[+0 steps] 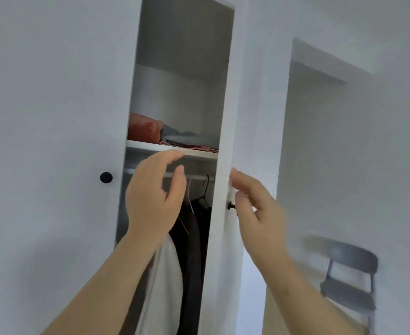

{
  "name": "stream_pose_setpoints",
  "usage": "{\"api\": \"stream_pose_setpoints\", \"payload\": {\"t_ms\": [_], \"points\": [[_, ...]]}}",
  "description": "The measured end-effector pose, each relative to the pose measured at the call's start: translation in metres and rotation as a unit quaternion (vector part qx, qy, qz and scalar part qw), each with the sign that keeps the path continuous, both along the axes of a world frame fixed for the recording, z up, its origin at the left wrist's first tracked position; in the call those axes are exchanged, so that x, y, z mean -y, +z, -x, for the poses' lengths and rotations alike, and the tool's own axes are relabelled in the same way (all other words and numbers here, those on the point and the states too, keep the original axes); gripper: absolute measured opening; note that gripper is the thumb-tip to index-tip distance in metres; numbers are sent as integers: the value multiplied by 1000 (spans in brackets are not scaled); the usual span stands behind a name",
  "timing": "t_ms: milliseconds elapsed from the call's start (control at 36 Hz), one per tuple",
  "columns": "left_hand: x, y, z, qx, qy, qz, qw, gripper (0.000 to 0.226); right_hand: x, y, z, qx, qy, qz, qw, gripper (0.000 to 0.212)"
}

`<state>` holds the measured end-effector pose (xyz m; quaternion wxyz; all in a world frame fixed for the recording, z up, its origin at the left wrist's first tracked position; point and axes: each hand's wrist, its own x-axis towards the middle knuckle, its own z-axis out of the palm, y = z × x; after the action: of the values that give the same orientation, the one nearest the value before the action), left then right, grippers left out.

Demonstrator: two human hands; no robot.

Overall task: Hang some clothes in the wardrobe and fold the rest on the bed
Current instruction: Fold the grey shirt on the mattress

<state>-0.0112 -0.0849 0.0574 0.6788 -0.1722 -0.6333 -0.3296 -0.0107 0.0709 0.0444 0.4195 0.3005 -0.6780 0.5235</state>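
The wardrobe (175, 68) is open only a little way, so the step in hand looks like getting it open before any hanging is done. The right hand (259, 213) is up at the edge of the right door (252, 105), its fingers loosely bent right by the small dark knob (231, 206). I cannot tell if it pinches the knob or only touches it. The left hand (155, 201) is held up in front of the gap, with fingers softly curved and nothing in it. Inside, dark clothes (194, 238) and a white garment (167, 274) hang from the rail (196, 177), with a black hanger (205, 194) near the door side. Folded things sit on the shelf (150, 144) above. No clothes to hang are in either hand, and the bed is not in view. Next, I think the door needs a wider pull, and then a free hanger can be picked off the rail.
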Motion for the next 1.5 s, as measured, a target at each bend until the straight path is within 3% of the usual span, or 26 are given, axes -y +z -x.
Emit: {"api": "stream_pose_setpoints", "payload": {"t_ms": [111, 222, 306, 417, 583, 778, 889, 1000, 1139, 1389, 1500], "points": [[36, -9, 5, 37, 102, 5, 994, 39, 37, -7, 20, 12, -30, -105, 994, 31], [73, -14, 20, 125, 205, -14, 971, 39, 75, -6, 42, 24, -50, -182, 982, 29], [99, -16, 34, 194, 256, 7, 947, 52, 103, -1, 58, 17, -27, -222, 974, 28], [131, -19, 54, 263, 282, 42, 922, 80, 137, 6, 84, 33, -12, -242, 970, 22], [152, -15, 77, 337, 276, 48, 899, 69, 156, 19, 108, 117, 58, -222, 966, 15], [169, -15, 103, 410, 279, 56, 866, 96, 177, 23, 132, 157, 52, -224, 960, 13], [178, -24, 116, 413, 284, 47, 864, 100, 190, 23, 147, 170, 38, -214, 961, 8], [175, -27, 123, 396, 318, 42, 860, 97, 200, 22, 159, 178, 17, -203, 963, 24], [173, -35, 136, 344, 392, 54, 851, 96, 213, 15, 173, 191, -24, -202, 960, 8], [183, -41, 158, 281, 478, 67, 830, 100, 220, 10, 191, 184, -27, -189, 964, 10], [181, -41, 157, 297, 479, 73, 823, 101, 219, 8, 185, 189, -38, -189, 963, 16]]}}
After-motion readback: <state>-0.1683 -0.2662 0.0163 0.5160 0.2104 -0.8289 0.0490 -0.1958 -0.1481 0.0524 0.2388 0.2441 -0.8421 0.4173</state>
